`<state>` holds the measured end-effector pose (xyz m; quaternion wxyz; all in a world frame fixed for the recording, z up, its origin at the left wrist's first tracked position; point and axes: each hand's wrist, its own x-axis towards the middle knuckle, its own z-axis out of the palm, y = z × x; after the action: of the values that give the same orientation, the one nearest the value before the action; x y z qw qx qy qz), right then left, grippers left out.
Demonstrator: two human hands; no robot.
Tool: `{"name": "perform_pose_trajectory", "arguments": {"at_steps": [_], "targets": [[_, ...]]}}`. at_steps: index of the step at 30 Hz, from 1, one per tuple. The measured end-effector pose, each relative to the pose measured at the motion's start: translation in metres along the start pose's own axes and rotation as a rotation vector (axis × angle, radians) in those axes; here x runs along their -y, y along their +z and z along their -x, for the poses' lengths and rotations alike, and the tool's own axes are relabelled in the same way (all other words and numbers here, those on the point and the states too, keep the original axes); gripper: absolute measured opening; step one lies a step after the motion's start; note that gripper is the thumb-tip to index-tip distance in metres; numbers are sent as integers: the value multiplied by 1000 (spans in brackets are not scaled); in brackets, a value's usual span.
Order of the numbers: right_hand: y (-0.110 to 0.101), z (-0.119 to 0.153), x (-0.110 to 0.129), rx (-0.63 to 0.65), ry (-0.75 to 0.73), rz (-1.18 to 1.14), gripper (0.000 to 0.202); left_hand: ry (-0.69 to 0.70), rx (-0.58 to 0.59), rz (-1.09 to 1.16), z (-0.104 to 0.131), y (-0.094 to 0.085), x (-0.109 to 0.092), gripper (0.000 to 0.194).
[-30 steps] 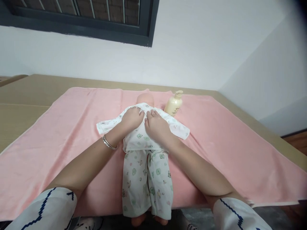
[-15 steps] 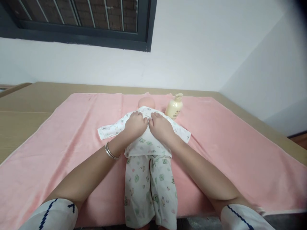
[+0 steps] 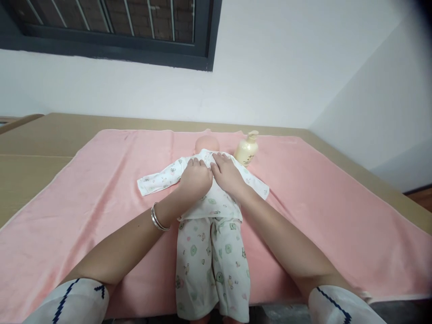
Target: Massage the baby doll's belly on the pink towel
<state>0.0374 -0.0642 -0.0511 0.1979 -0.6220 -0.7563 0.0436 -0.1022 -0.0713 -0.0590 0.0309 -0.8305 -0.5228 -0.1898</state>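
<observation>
A doll in a white patterned top point(image 3: 216, 204) and matching trousers point(image 3: 197, 270) lies on a pink cloth, its round head point(image 3: 207, 143) away from me and its sleeves spread. On the chest of the top rests my left hand point(image 3: 196, 178), its fingers curled in; whether cloth is pinched in them is hidden. My right hand point(image 3: 227, 173) lies beside it on the upper chest, palm down with the fingers fairly flat and the thumb apart. The two hands meet or nearly meet near the middle of the chest.
A cream pump bottle point(image 3: 246, 150) stands right of the doll's head on the pink cloth point(image 3: 324, 202). Under the cloth is a tan surface point(image 3: 67, 130). Behind it rise a white wall and a dark-framed, barred window point(image 3: 202, 31).
My left hand has shifted slightly right and down, its fingers more curled. My right hand's fingers have flattened and moved up a little on the top.
</observation>
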Motion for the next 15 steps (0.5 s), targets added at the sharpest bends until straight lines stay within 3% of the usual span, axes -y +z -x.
{"name": "perform_pose_trajectory", "arguments": {"at_steps": [3, 7, 15], "targets": [[-4, 14, 19, 32, 19, 95, 52, -85, 36, 122, -11, -5, 14, 37], [-12, 27, 36, 84, -71, 201, 50, -208, 101, 230, -19, -6, 26, 36], [-9, 1, -2, 12, -80, -45, 46, -182, -58, 96, -9, 9, 12, 42]]}}
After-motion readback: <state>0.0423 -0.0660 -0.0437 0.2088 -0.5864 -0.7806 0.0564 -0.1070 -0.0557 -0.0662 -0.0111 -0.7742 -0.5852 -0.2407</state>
